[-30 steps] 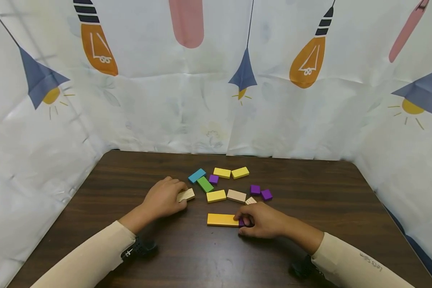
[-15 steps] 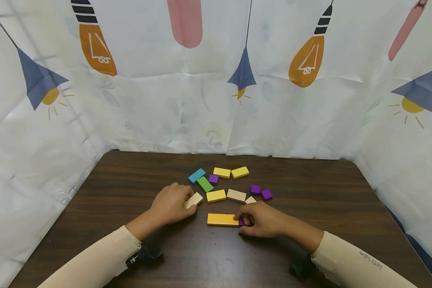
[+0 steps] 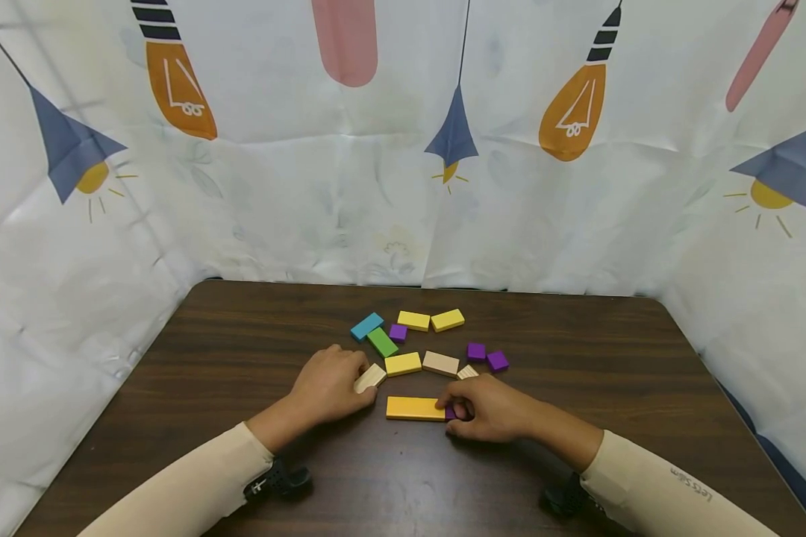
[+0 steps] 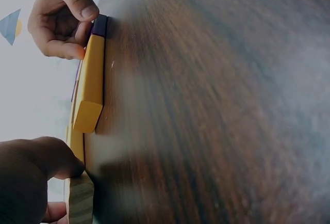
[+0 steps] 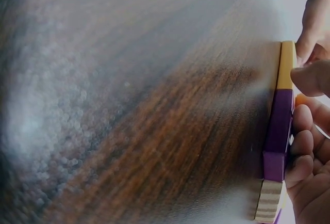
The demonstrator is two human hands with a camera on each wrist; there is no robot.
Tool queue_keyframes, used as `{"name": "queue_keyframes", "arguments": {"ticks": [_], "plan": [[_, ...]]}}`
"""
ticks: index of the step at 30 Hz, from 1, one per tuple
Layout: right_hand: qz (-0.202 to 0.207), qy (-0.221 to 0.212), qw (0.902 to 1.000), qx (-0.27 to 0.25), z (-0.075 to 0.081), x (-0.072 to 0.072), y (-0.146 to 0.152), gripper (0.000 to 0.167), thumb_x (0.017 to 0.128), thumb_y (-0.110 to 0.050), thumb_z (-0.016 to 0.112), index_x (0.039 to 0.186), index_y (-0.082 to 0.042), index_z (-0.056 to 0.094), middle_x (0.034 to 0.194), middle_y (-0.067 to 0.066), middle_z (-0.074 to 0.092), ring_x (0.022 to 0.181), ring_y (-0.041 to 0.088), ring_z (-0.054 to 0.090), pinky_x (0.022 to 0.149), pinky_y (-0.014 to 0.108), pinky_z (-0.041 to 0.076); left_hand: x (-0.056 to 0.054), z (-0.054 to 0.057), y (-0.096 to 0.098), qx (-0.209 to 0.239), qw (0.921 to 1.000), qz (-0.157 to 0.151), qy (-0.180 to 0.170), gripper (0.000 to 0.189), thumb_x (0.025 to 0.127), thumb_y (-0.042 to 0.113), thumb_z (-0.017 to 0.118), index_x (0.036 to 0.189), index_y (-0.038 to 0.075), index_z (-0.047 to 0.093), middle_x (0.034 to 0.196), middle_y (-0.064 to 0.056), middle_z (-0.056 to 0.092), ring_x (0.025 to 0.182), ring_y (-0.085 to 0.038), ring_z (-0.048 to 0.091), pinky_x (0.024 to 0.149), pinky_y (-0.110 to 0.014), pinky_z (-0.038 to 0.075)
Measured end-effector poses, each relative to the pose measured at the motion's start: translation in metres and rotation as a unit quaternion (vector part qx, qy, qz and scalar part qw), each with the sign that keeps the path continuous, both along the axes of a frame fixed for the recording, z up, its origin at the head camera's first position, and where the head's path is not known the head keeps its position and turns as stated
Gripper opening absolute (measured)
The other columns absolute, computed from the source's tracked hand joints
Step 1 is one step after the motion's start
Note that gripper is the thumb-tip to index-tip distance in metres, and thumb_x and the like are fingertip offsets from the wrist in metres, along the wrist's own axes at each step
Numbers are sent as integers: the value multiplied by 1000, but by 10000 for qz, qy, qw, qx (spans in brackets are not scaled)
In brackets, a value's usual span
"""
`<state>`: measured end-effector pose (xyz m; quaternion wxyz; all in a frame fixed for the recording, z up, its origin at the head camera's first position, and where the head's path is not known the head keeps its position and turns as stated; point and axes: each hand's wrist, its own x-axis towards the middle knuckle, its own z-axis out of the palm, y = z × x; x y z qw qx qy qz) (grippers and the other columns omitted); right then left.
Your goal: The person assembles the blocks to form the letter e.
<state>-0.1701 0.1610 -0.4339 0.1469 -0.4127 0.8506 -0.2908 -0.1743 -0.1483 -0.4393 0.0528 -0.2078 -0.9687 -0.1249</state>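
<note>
Orange block [image 3: 411,408], longest of the pieces, lies flat on the brown table [image 3: 383,477], its long axis running nine to three o'clock; the right hand [image 3: 493,409] is at its three o'clock end, nearer than the left. At its ten o'clock, the left hand [image 3: 330,384] pinches a pale block [image 3: 372,377], slanting from eight to two, toward a yellow block [image 3: 403,365]; whether those ends touch, I cannot tell. Smallest, the purple block [image 4: 100,26] abuts the orange one's end, gripped by the right hand.
</note>
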Motion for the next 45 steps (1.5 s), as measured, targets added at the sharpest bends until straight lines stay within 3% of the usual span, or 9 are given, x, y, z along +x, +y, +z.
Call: {"name": "queue_keyframes", "arguments": {"ticks": [20, 28, 45], "plan": [[-15, -28, 10000, -82, -1, 0, -1, 23, 90, -16, 79, 112, -13, 72, 80, -10, 58, 70, 2, 50, 64, 22, 44, 1, -3, 2, 9, 10000, 48, 54, 25, 79, 37, 80, 87, 17, 68, 75, 11, 61, 67, -15, 44, 63, -35, 39], [-22, -24, 10000, -76, -1, 1, -2, 23, 91, -16, 78, 112, -13, 72, 80, -9, 58, 69, 2, 50, 64, 22, 44, 1, -1, 3, -68, 9999, 124, -46, 36, 79, 41, 81, 100, 13, 72, 78, 9, 65, 69, -15, 47, 66, -35, 40], [-17, 33, 9999, -136, -3, 0, 0, 23, 90, -16, 79, 112, -14, 72, 79, -12, 56, 68, 3, 51, 63, 22, 44, 4, -1, 4, -58, 9998, 146, -115, 38, 80, 41, 82, 104, 12, 73, 80, 7, 66, 70, -15, 46, 68, -36, 40]]}}
